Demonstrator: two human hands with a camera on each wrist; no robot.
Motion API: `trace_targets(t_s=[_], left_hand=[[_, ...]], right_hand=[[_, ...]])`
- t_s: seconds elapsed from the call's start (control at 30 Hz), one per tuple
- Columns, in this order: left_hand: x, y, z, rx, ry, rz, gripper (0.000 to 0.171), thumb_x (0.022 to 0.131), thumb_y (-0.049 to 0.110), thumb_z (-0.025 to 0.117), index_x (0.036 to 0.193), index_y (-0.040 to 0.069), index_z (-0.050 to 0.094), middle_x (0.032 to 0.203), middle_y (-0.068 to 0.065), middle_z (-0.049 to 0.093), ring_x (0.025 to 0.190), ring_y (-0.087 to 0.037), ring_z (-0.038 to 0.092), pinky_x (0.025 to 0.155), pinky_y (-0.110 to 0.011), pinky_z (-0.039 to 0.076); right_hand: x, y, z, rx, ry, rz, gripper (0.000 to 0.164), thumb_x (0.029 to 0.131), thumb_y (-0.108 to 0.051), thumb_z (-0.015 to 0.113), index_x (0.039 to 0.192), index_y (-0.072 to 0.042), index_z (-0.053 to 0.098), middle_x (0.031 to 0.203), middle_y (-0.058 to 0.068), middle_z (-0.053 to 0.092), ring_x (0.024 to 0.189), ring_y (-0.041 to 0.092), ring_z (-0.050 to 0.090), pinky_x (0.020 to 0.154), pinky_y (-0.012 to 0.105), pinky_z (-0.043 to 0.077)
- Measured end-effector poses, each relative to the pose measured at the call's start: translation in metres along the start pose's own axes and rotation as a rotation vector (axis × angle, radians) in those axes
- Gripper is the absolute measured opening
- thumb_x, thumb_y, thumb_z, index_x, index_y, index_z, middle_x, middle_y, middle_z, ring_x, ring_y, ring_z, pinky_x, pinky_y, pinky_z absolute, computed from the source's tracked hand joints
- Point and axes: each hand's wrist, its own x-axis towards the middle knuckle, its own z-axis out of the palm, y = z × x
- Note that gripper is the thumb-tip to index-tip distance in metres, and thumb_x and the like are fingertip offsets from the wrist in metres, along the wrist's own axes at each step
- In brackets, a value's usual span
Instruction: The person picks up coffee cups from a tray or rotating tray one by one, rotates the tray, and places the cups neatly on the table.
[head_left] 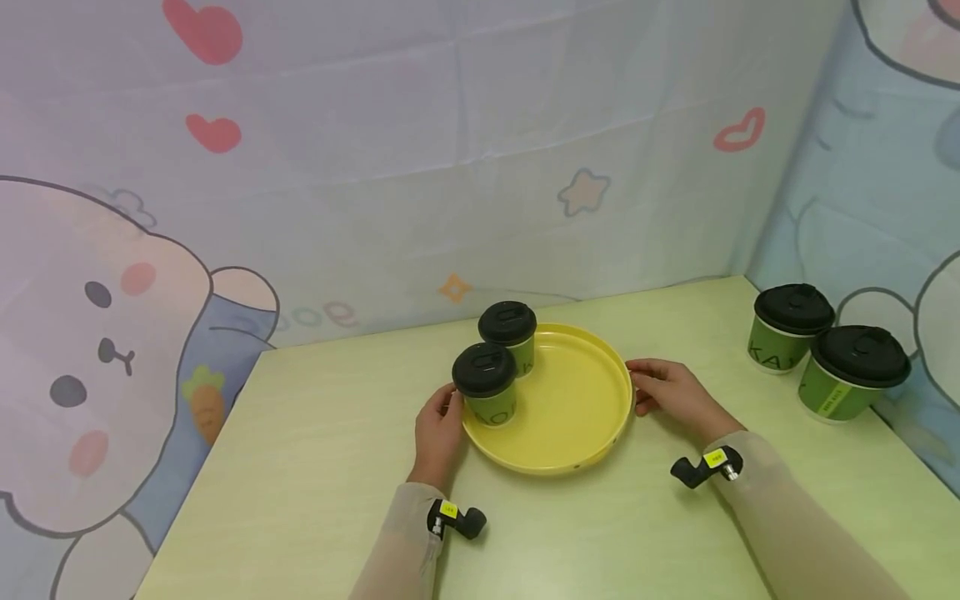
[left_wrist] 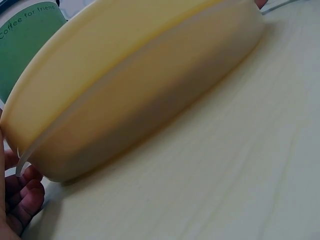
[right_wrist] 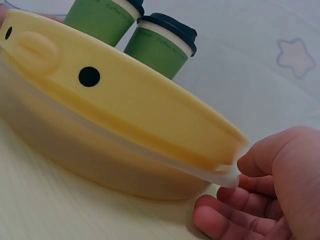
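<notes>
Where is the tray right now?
In the head view, the tray is below centre, between the left hand and right hand, with two cups at its left side.

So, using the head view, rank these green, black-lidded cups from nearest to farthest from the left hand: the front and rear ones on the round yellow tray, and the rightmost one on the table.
1. Front cup: beside the left hand.
2. Rear cup: behind the front one, tray's left side.
3. Rightmost cup: off the tray, right side.
</notes>
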Motion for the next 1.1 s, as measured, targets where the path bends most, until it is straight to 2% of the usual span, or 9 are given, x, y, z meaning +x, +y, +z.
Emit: trace_targets(t_s=[0.3,0.47,0.63,0.97,1.1], left_hand=[[0.001,0.0,-0.002,-0.015,-0.002,-0.005,0.032,0.104,0.03,0.054,0.129,0.016,0.068,0.11,-0.005,0.068,0.1,-0.023,0.059,0.089,-0.04,0.048],[-0.001,0.001,-0.003,-0.011,-0.007,-0.011,0.033,0.104,0.031,0.054,0.13,0.016,0.068,0.11,-0.005,0.068,0.1,-0.023,0.059,0.09,-0.04,0.048],[-0.003,0.002,-0.004,-0.013,-0.006,-0.012,0.033,0.104,0.03,0.053,0.13,0.016,0.068,0.111,-0.004,0.068,0.1,-0.022,0.058,0.09,-0.041,0.047],[0.0,0.004,-0.003,-0.016,-0.01,-0.007,0.032,0.104,0.031,0.053,0.129,0.017,0.068,0.109,-0.005,0.068,0.099,-0.023,0.059,0.087,-0.04,0.047],[0.003,0.004,-0.007,-0.041,-0.034,-0.045,0.035,0.105,0.037,0.051,0.132,0.021,0.066,0.112,-0.005,0.066,0.102,-0.024,0.059,0.089,-0.041,0.047]], right_hand=[[0.0,-0.003,0.01,0.103,0.04,0.029,0.049,0.106,-0.023,0.053,0.145,0.005,0.048,0.127,0.026,0.061,0.072,0.019,0.067,0.067,0.034,0.059],[0.0,-0.004,0.014,0.179,0.049,0.055,0.047,0.105,-0.018,0.053,0.145,0.007,0.047,0.114,0.018,0.065,0.065,0.015,0.064,0.062,0.032,0.059],[0.003,0.0,0.016,0.229,0.064,0.057,0.045,0.105,-0.017,0.054,0.143,0.009,0.049,0.102,0.01,0.067,0.066,0.013,0.062,0.06,0.029,0.058],[0.0,0.004,0.017,0.172,0.111,0.024,0.045,0.104,-0.02,0.055,0.141,0.006,0.052,0.103,0.01,0.068,0.069,0.015,0.064,0.062,0.032,0.059],[-0.001,0.005,0.018,0.178,0.106,0.016,0.046,0.104,-0.02,0.056,0.142,0.005,0.052,0.105,0.011,0.068,0.07,0.015,0.065,0.063,0.032,0.059]])
